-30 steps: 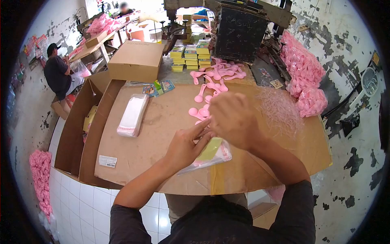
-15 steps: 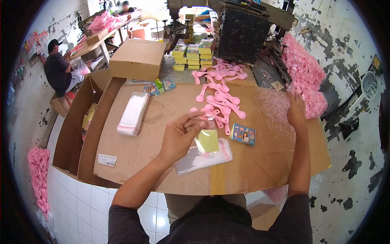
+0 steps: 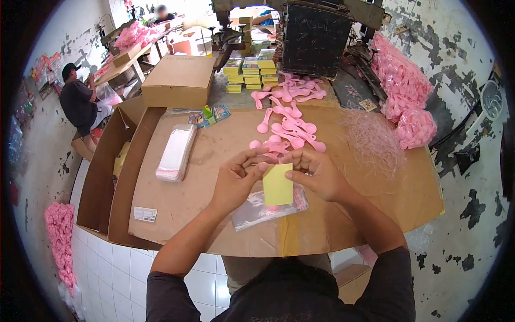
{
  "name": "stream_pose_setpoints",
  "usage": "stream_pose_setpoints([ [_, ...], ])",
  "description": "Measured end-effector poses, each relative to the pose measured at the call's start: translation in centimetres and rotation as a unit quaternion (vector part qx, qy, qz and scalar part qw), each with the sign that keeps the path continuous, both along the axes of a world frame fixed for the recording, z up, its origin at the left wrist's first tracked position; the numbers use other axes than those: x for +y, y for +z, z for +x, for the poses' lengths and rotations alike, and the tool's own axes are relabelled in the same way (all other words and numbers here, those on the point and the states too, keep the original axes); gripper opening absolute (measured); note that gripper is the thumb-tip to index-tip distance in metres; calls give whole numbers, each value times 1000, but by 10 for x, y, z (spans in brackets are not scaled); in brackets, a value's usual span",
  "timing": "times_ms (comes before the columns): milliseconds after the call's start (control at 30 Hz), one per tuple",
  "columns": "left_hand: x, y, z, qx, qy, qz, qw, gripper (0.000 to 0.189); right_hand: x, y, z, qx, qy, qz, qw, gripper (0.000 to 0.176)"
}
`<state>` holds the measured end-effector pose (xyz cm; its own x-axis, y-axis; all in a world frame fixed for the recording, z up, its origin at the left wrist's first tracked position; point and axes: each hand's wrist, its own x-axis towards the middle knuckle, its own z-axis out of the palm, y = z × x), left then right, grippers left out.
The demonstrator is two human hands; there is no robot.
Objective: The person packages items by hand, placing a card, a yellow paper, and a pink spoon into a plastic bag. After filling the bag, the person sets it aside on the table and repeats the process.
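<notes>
A small clear plastic bag with a yellow card (image 3: 278, 185) inside is held up in front of me, over the cardboard. At its upper left, the thumb and fingers of my left hand (image 3: 238, 177) pinch the bag. My right hand (image 3: 316, 174) grips the upper right side, its thumb lying against the card. Something pink shows at the bag's lower end. Below lies a pile of clear plastic bags (image 3: 249, 212). Just beyond my fingers, pink measuring spoons (image 3: 292, 131) are heaped. Whether my right fingers also hold pink strands is hidden.
A stack of clear bags (image 3: 177, 153) lies left on the cardboard sheet (image 3: 214, 139). Pink shreds (image 3: 373, 139) and bulging pink bundles (image 3: 416, 129) sit at right. Card stacks (image 3: 252, 72), a closed carton (image 3: 177, 83) and a black box (image 3: 311, 40) stand behind. A person (image 3: 78, 99) sits far left.
My right hand has come from the pink bundle at right to the held bag and now grips it. My left hand has kept its pinch on the bag, nearly in place.
</notes>
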<state>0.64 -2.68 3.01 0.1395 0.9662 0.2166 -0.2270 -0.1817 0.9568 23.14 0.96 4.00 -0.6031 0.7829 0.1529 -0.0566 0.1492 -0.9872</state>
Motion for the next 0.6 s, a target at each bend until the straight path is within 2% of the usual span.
stream_pose_setpoints([
  [133, 5, -9, -2, 47, -64, -43, 996, 32, 1, 9, 13, -46, -6, -6, 999, 25],
  [267, 5, -12, -1, 68, -39, -44, 996, 29, 1, 7, 13, -68, -43, 5, 997, 21],
  [433, 5, -18, 3, 51, -11, -20, 998, 26, 10, -2, 17, -39, -45, -45, 997, 18],
  [600, 7, -21, 1, 53, -22, -23, 998, 26, 11, -5, 21, -28, -42, -62, 997, 16],
])
